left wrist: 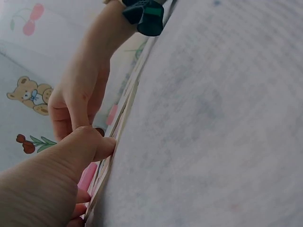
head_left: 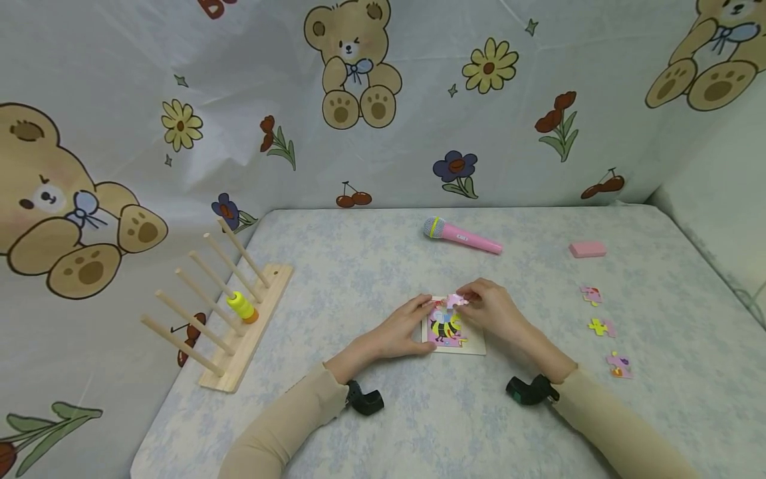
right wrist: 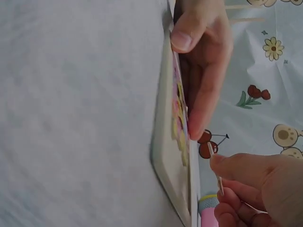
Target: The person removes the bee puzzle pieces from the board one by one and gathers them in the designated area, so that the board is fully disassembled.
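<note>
The right hand (head_left: 493,311) pinches a pink puzzle piece (head_left: 457,301) between thumb and fingertips, holding it just above the far edge of the puzzle board (head_left: 473,346); the right wrist view shows the thin piece on edge in that pinch, lifted slightly clear of the board. The left hand (head_left: 402,330) lies just across from it, its fingers straight and resting on the board's near-left edge to steady it, with the thumb against the board's side.

The board sits on the counter (head_left: 419,412) between the two hands. Its picture of a bee (head_left: 445,326) looks largely filled in where the hands leave it visible, so the work seems well along, though the area under the fingers is hidden.

To the outer side of the right hand, well apart from it, three loose pieces (head_left: 600,326) lie in a row on the counter and are not yet placed. That leaves, by this reckoning, the held piece to be seated and those three after it.

Beyond the hands lies a pink toy microphone (head_left: 462,235).
</note>
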`<state>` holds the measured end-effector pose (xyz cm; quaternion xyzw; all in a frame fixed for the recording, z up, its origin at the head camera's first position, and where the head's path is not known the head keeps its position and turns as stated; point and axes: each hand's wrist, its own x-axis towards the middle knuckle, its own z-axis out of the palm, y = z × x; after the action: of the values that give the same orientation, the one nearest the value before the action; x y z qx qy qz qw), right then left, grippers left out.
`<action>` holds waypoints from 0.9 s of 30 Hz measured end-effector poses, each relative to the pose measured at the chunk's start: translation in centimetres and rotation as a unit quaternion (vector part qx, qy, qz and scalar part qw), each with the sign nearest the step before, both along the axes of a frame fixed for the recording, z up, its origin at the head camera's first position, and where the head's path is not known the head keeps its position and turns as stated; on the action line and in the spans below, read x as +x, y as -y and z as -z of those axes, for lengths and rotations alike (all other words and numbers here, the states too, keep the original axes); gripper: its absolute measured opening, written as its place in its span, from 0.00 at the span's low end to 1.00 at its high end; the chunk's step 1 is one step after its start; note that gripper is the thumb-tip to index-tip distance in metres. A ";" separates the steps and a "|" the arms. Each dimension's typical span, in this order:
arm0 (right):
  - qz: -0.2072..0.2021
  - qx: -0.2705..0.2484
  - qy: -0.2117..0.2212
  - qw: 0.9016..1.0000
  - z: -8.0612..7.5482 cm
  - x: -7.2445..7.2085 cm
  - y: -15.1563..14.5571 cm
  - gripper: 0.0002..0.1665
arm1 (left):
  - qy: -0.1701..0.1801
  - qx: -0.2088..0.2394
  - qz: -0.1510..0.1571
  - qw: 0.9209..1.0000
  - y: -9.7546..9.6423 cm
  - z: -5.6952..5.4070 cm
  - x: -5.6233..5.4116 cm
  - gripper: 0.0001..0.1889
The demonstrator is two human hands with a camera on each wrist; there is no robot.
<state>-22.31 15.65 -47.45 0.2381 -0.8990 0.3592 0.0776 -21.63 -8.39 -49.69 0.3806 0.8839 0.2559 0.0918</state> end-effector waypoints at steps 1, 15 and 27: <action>0.001 -0.006 0.006 1.000 -0.3 -0.1 -0.3 0.15 | 0.002 -0.001 -0.001 1.000 0.0 0.0 0.0 0.44; 0.042 0.049 0.016 0.998 -3.8 -1.0 -10.8 0.19 | 0.016 -0.006 -0.011 1.000 0.0 -0.1 0.0 0.48; 0.052 0.104 0.086 0.990 -3.8 -2.4 -16.7 0.23 | 0.024 -0.007 -0.014 1.000 0.0 0.1 0.0 0.49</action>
<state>-24.67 32.34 -43.69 0.1659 -0.9459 0.2787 -0.0067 -21.61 -8.35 -49.82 0.3611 0.8885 0.2597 0.1125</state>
